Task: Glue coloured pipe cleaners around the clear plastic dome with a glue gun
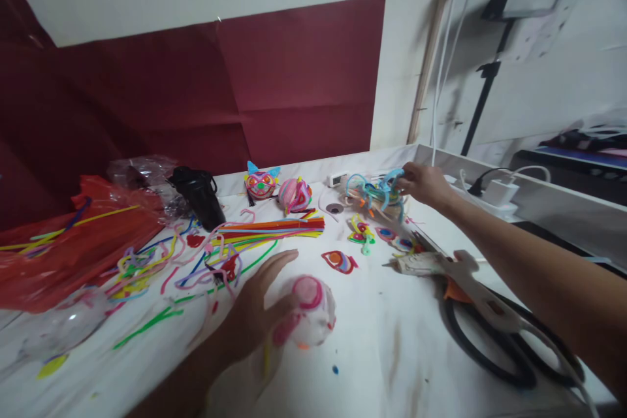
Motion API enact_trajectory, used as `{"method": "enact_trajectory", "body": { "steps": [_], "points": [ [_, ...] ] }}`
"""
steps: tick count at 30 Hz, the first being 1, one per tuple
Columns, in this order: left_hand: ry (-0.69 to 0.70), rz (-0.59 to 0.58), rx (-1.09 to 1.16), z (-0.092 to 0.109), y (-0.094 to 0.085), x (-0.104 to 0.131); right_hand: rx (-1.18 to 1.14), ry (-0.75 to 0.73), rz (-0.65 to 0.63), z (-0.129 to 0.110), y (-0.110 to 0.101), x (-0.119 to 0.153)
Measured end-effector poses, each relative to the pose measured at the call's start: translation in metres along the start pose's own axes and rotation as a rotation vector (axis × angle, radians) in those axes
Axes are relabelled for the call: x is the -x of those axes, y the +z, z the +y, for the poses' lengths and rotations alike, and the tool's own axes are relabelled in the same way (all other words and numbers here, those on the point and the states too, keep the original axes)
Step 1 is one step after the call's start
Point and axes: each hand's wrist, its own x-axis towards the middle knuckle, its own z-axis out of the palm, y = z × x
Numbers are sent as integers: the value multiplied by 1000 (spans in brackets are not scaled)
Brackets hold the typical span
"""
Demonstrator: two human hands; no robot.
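A clear ball [316, 320] with pink pipe-cleaner rings on it sits on the white table. Beside it is my left hand [262, 297], its fingers stretched apart and its thumb against the ball's left side. At the back right, my right hand [424, 184] pinches light-blue pipe cleaners [389, 181] at a tangled pile of blue and orange pieces. An eye-shaped pipe-cleaner piece [339, 261] lies behind the ball, with a yellow and red one [361, 232] farther back. Two finished-looking decorated balls, one with blue ears [261, 184] and one pink-striped [294, 194], stand near the wall.
On the right lie a glue gun [426, 264] and large black-handled scissors [490, 356], under my right forearm. Straight pipe cleaners [274, 228] and loose bits cover the left side, near a black bottle [198, 196] and a red plastic bag [93, 241]. A white plug [500, 191] stands at the right.
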Motion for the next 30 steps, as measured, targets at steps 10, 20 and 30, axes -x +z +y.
{"method": "enact_trajectory", "body": {
  "steps": [10, 20, 30],
  "points": [
    [370, -42, -441, 72, -1, -133, -263, -110, -95, 22, -9, 36],
    [110, -273, -727, 69, 85, -282, -98, -326, -195, 18, -2, 36],
    [154, -210, -812, 89, 74, -291, 214, -137, -290, -13, 36, 10]
  ]
}}
